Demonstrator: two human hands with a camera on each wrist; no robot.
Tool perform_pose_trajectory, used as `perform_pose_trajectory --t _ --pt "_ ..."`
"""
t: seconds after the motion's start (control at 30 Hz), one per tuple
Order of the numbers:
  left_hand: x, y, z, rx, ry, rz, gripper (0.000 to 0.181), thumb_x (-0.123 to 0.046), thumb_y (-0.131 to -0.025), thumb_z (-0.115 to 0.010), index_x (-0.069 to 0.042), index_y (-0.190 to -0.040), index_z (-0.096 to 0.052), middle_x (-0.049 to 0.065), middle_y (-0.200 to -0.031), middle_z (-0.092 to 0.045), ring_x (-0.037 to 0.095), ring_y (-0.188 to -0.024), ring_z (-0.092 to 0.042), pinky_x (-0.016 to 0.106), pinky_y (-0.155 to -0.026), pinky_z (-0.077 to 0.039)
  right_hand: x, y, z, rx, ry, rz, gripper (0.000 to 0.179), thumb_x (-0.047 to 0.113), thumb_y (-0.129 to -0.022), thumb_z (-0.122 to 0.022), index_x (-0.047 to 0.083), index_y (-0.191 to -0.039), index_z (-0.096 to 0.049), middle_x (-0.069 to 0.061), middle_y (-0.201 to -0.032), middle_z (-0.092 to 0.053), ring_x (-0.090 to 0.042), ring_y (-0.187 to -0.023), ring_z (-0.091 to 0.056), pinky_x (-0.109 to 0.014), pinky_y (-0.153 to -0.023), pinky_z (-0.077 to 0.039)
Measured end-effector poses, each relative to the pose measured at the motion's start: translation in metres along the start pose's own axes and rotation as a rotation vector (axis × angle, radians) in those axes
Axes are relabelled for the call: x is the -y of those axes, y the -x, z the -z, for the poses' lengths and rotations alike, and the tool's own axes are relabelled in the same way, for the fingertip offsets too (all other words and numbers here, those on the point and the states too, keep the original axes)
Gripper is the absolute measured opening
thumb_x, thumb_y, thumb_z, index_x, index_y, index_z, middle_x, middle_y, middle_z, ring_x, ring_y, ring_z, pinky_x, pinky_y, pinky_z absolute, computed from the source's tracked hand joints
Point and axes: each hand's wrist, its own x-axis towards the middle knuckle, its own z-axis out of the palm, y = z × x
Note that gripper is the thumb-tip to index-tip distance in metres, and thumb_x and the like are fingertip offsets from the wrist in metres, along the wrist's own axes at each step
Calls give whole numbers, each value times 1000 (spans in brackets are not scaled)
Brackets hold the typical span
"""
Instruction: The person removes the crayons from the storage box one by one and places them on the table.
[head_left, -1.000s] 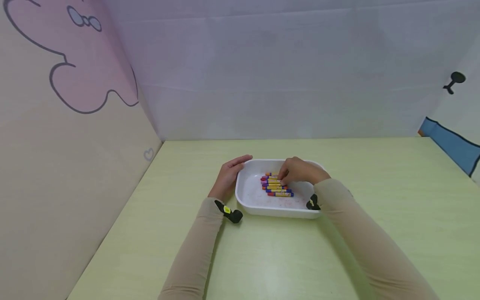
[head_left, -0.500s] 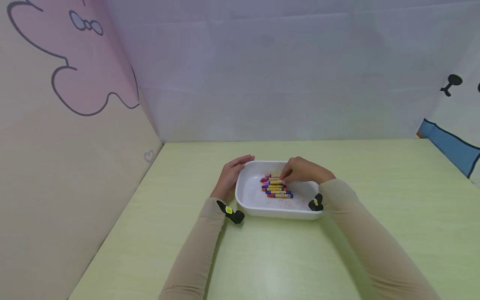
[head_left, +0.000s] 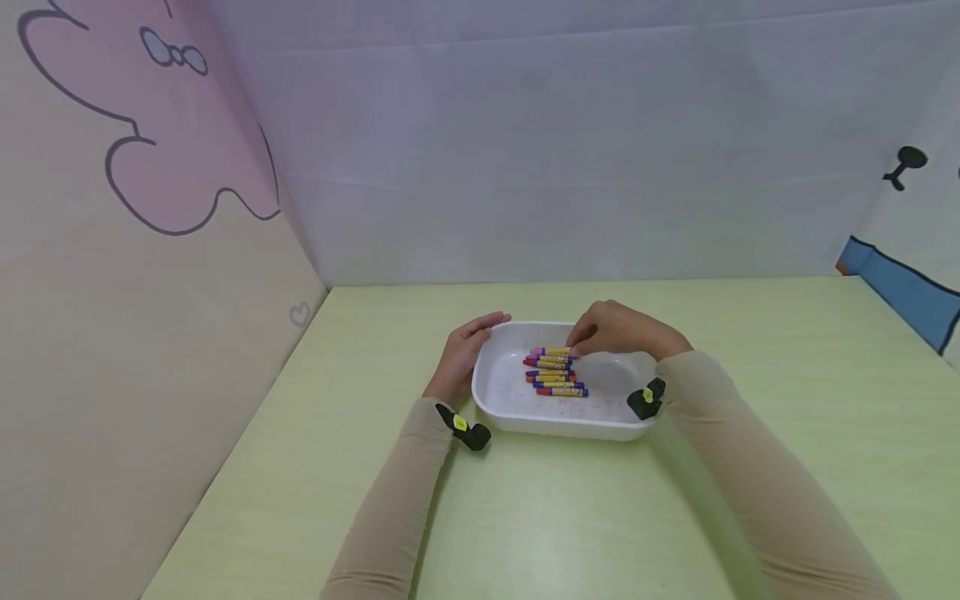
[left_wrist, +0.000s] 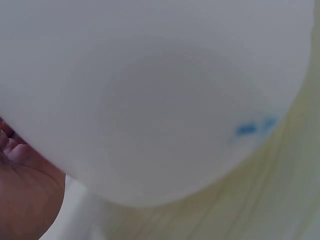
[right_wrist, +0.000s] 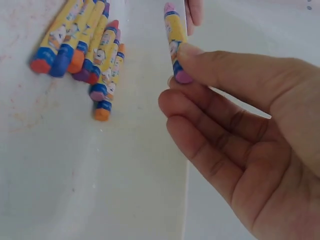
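Note:
My right hand [head_left: 626, 327] pinches a pink crayon [right_wrist: 175, 35] between thumb and fingertips, held above the white tray [head_left: 562, 423]. In the right wrist view that crayon has a yellow wrapper with blue bands, and my other fingers are bent loosely beneath it. Several more crayons [head_left: 551, 377] lie side by side on the tray floor, among them red, blue, orange and purple ones. My left hand [head_left: 459, 357] rests against the tray's left side, its visible fingers stretched along the far left corner. The left wrist view is mostly filled by the tray's outer wall [left_wrist: 160, 115].
The tray stands on a pale yellow-green table [head_left: 525, 517]. A plain light backdrop [head_left: 570, 167] rises behind it, and a side wall [head_left: 150, 350] with a pink cartoon drawing stands at the left. Faint coloured smudges mark the tray floor.
My right hand has lifted and moved slightly back and right, and the pink crayon in its fingers has come up from the row. My left hand stays at the tray.

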Motion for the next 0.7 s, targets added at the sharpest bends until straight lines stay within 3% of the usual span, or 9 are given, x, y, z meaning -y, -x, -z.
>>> perform_pose_trajectory --t 0.2,0.43,0.7 --pt "-1 -2 -1 -13 -13 -15 31 -10 -99 -47 -14 -124 -65 2 -129 -64 20 -122 -58 33 -100 -50 -5 12 13 -54 10 -4 19 18 -89 -68 7 -104 -74 -5 -101 -72 -14 -88 -65 -34 -80 -57" --pt "-3 0 -2 -13 9 -9 31 -10 -99 -47 -13 -124 -65 3 -129 -64 19 -122 -58 32 -99 -50 -16 40 31 -220 -1 -31 22 18 -91 -66 4 -107 -72 -11 -105 -71 -22 -92 -66 -40 -80 -56" --pt "0 2 -3 -28 7 16 31 -11 -100 -47 -16 -124 -65 1 -129 -64 19 -123 -57 34 -100 -50 -44 71 37 -342 -48 -137 30 24 -93 -63 2 -113 -70 -17 -110 -67 -29 -98 -63 -42 -79 -55"
